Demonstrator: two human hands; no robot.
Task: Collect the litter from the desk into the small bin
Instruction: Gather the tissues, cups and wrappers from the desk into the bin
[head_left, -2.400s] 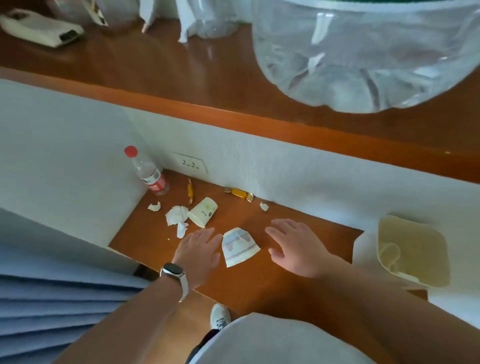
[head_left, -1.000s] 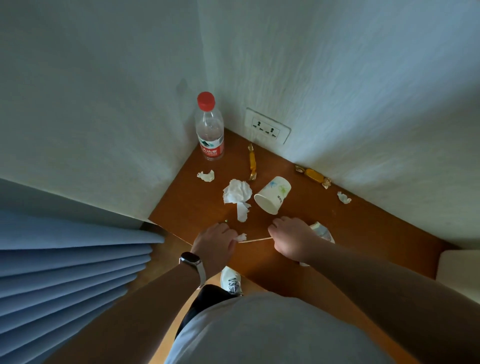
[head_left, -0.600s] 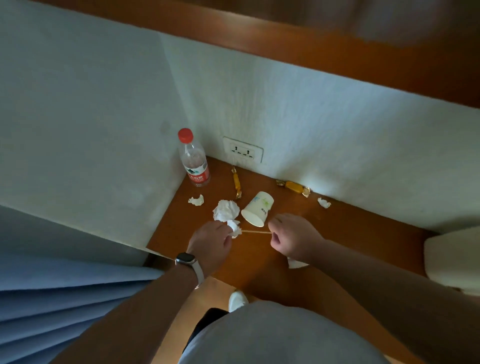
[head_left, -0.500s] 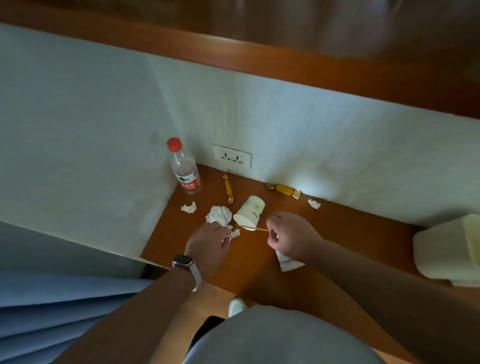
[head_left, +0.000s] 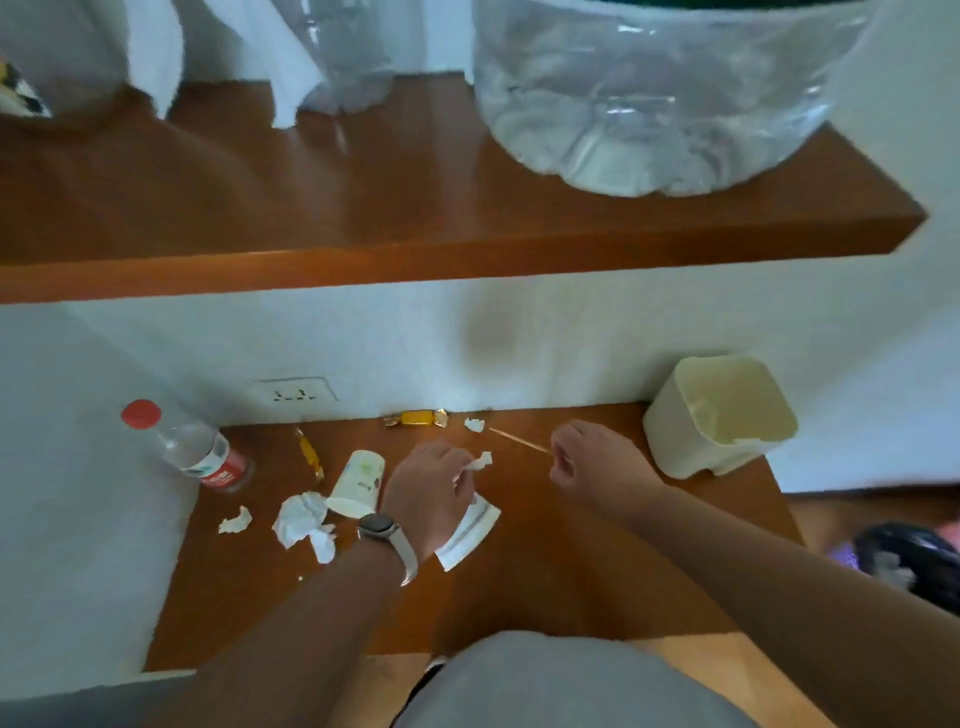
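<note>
My left hand (head_left: 431, 491) pinches a small white paper scrap (head_left: 481, 462) above the wooden desk (head_left: 571, 582). My right hand (head_left: 592, 462) grips a thin wooden stick (head_left: 519, 441) that points back and left. The cream small bin (head_left: 719, 415) stands open at the desk's back right, just right of my right hand. A flattened paper cup (head_left: 470, 530) lies partly under my left hand. A tipped paper cup (head_left: 358, 483), crumpled tissues (head_left: 304, 522), a tissue bit (head_left: 236, 520) and two yellow candy wrappers (head_left: 416, 418) (head_left: 310, 457) lie scattered.
A water bottle with a red cap (head_left: 189, 449) stands in the back left corner by a wall socket (head_left: 293, 395). A wooden shelf (head_left: 415, 223) overhangs the desk, carrying a large clear plastic container (head_left: 654, 88). Another paper scrap (head_left: 474, 424) lies near the wall.
Both hands have shifted right toward the bin, the left carrying the paper scrap and the right carrying the stick. The camera has tilted up, bringing the shelf and bin into sight.
</note>
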